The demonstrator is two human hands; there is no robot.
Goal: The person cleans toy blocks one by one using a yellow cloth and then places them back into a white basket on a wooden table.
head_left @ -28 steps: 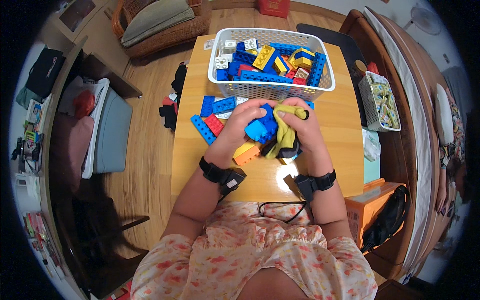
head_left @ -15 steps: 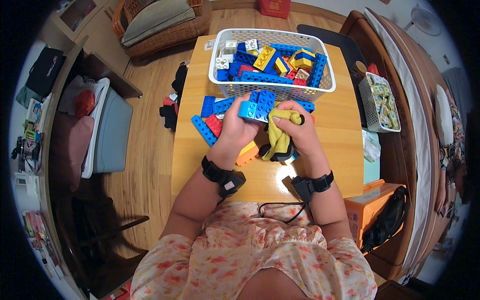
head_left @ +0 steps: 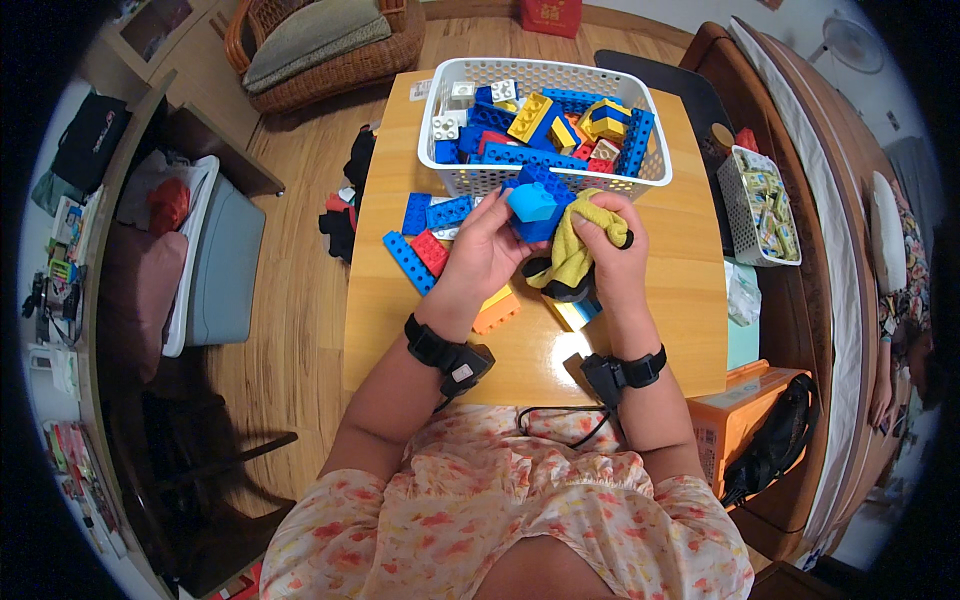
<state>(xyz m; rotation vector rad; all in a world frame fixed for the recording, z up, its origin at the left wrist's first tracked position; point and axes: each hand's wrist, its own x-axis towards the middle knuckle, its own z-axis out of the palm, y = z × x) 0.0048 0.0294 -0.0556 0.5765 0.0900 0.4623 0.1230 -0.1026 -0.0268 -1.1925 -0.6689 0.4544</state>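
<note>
In front of the basket, my left hand (head_left: 480, 262) grips a cluster of blue toy bricks (head_left: 535, 205), light blue on one side and dark blue on the others. Bunched in my right hand (head_left: 618, 245) is a yellow cloth with black edging (head_left: 575, 250), held against the bricks' right side. Left of my left hand lie loose blue bricks (head_left: 418, 213), a long blue bar (head_left: 408, 262) and a red brick (head_left: 430, 252). Beneath my hands sit an orange brick (head_left: 497, 312) and a white, yellow and blue piece (head_left: 572, 312).
A white perforated basket (head_left: 545, 182) full of mixed bricks stands at the table's far side. The wooden table (head_left: 660, 300) carries everything. Beyond its right edge is a smaller white basket of packets (head_left: 765, 205), with an orange box (head_left: 750, 420) nearer me.
My left hand has turned the blue bricks, so the light blue side now faces up toward me. My right hand and the cloth have shifted slightly right.
</note>
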